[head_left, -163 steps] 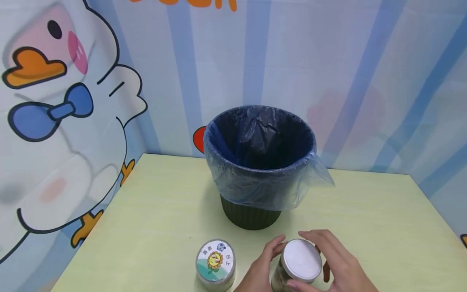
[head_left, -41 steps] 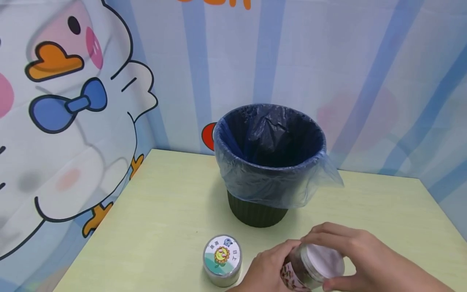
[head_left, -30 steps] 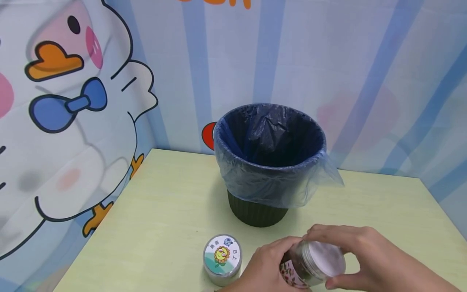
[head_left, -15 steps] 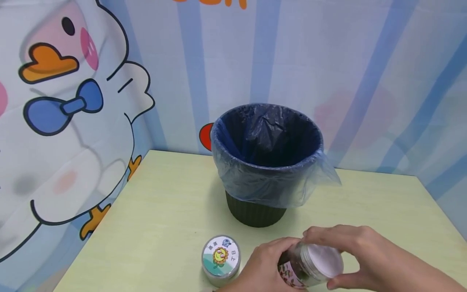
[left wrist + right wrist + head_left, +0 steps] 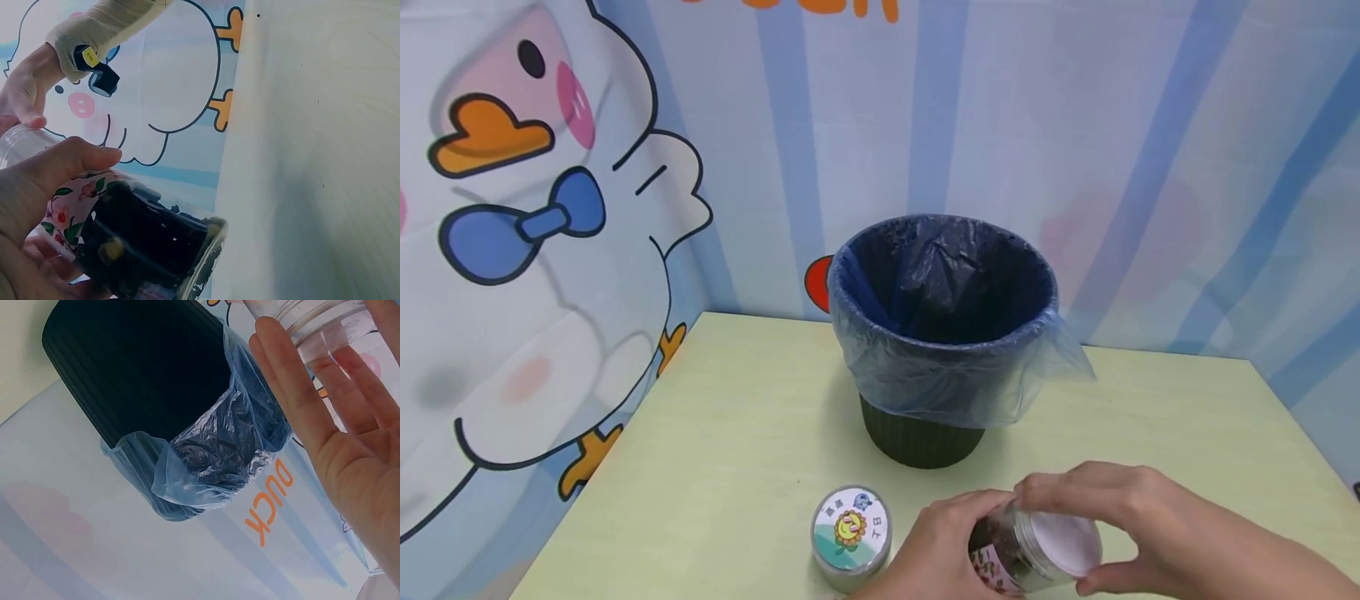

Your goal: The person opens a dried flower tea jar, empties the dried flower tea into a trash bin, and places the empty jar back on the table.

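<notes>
A pale yellow bench [image 5: 737, 417] with a flat, smooth top. Around its middle, a dark ribbed bin [image 5: 921, 440] stands upright, lined with a translucent blue bag [image 5: 936, 387] folded over the rim. Nearer the front, slightly left, a short round container [image 5: 850, 533] stands upright, its top decorated with a sunflower.

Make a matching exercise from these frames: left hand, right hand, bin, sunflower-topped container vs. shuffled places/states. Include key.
Things
1. Left hand
2. Right hand
3. Bin
4. Sunflower-topped container

Places/states
A. Lined with a bluish plastic bag, folded over the rim
B. Fingers at the white-topped end of the tilted jar
C. Standing on the table, nearer the camera than the bin
D. Wrapped around the body of the tilted jar

Pairs: 1-D, 2-B, 3-A, 4-C
</notes>
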`<move>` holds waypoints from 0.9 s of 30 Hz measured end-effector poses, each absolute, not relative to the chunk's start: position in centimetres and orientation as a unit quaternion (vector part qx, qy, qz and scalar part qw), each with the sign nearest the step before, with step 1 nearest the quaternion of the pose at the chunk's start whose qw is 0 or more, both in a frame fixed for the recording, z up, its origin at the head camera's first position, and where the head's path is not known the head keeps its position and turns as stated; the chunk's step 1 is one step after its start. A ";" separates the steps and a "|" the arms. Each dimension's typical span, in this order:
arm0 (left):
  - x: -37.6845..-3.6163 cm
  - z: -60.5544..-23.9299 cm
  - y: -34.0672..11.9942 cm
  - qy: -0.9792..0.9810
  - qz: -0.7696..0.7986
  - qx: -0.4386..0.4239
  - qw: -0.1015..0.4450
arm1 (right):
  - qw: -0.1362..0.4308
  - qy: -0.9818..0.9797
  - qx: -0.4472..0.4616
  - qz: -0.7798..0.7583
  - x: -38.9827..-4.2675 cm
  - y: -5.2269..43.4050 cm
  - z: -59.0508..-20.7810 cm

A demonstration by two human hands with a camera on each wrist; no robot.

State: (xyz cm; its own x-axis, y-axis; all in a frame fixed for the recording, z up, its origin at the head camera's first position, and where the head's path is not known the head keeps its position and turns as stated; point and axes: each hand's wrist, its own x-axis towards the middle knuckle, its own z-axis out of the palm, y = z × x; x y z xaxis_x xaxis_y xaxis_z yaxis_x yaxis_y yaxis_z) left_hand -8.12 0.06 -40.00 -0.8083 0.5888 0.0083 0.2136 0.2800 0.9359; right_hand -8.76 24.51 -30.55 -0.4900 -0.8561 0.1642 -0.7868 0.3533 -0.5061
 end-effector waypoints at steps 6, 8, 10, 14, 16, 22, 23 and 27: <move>-8.0 -40.0 0.1 0.786 0.535 0.261 0.168 | 0.069 0.812 -0.515 -0.265 -8.8 24.5 -30.5; -8.1 -39.9 0.1 0.788 0.532 0.258 0.171 | 0.075 0.813 -0.514 -0.262 -8.8 24.4 -30.4; -8.1 -39.8 0.1 0.790 0.529 0.254 0.177 | 0.077 0.812 -0.517 -0.259 -8.8 24.4 -30.4; -8.2 -39.8 0.0 0.792 0.523 0.252 0.187 | 0.081 0.808 -0.527 -0.250 -8.9 24.3 -30.4; -8.2 -39.8 -0.2 0.788 0.526 0.253 0.194 | 0.089 0.806 -0.530 -0.248 -8.9 24.3 -30.4; -8.0 -40.1 -0.2 0.783 0.527 0.258 0.205 | 0.167 0.845 -0.456 -0.222 -8.6 24.4 -30.1; -8.0 -40.1 -0.2 0.784 0.525 0.266 0.196 | 0.173 0.854 -0.440 -0.216 -8.6 24.4 -30.0; -7.9 -40.2 0.0 0.797 0.507 0.286 0.159 | 0.192 0.867 -0.385 -0.251 -8.2 24.4 -30.3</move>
